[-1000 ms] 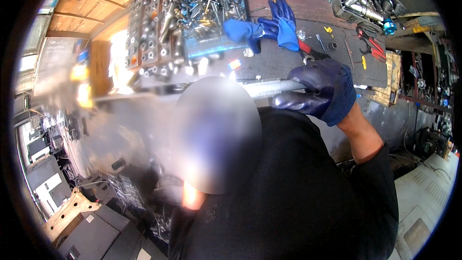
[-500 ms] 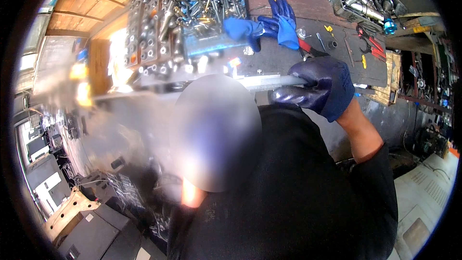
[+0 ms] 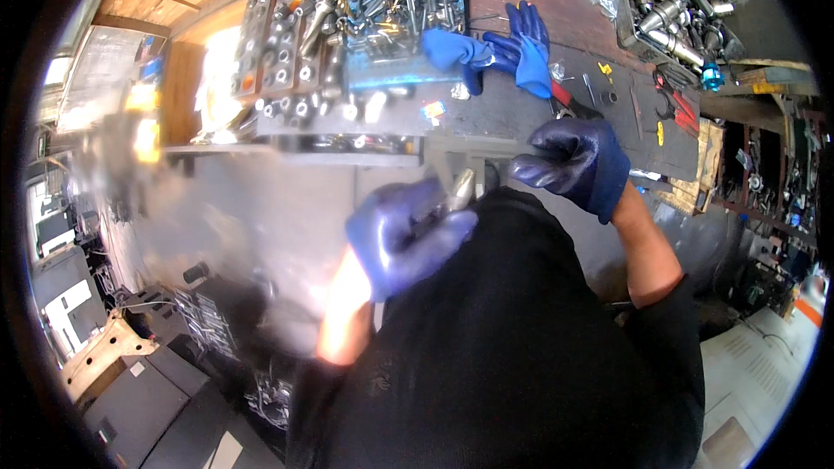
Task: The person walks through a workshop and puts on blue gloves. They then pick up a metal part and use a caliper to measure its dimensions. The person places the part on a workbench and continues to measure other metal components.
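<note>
My left hand (image 3: 404, 239), in a dark blue coated glove, is in front of the workbench, somewhat blurred. Its thumb and fingers close on a short shiny metal piece (image 3: 463, 190) with a narrowed end. To the right, my right hand (image 3: 580, 165) wears a matching glove and sits just off the bench's front edge. Its fingers curl toward the thumb; what they hold, if anything, is hidden. Beneath the bench top, a shallow drawer (image 3: 423, 151) with small metal parts stands partly out, left of my right hand.
On the bench lie a blue tray (image 3: 373, 74) of bits, racks of round metal parts (image 3: 278, 52), spare blue gloves (image 3: 527, 48) and red-handled pliers (image 3: 685, 108). A bin of metal fittings (image 3: 665, 13) stands at the far right. Dark boxes (image 3: 148, 391) are at the lower left.
A blurred patch over my left hand is gone, and the hand now shows with the metal piece. The grey bar by my right hand's fingers no longer shows there. The view has shifted slightly.
</note>
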Demonstrator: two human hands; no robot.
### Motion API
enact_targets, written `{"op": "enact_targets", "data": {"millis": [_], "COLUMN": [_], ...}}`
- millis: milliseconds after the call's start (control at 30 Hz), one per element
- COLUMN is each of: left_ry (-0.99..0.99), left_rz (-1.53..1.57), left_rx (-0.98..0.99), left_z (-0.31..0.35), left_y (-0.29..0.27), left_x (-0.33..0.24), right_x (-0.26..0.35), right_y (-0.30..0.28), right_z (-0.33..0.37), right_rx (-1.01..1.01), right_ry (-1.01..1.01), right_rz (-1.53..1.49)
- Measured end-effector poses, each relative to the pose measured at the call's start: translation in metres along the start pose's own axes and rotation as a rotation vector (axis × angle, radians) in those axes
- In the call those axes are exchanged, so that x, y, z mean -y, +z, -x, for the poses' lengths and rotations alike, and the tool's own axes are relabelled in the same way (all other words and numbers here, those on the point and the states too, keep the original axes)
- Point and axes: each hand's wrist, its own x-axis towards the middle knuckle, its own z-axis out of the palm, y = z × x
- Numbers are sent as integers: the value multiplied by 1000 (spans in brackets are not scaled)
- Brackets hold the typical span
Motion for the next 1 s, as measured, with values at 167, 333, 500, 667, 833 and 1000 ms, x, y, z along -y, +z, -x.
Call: {"op": "enact_targets", "data": {"millis": [167,333,500,667,833,1000], "left_ry": [-30,-119,-70,-58,-43,-120], "left_rz": [89,278,290,294,318,313], "left_rx": [-51,56,37,24,5,31], "left_z": [-2,-8,-5,-5,-4,-3], "left_y": [5,-10,0,1,2,0], "left_x": [-5,-32,-15,-10,-11,-13], "right_x": [-8,1,5,4,6,8], "right_y": [10,9,6,5,3,3], "right_z": [-2,-2,-4,-3,-3,-3], "right_rx": [3,45,83,89,96,92], "right_ry": [17,139,168,150,168,178], "right_rz": [-145,-168,-164,-148,-121,-127]}}
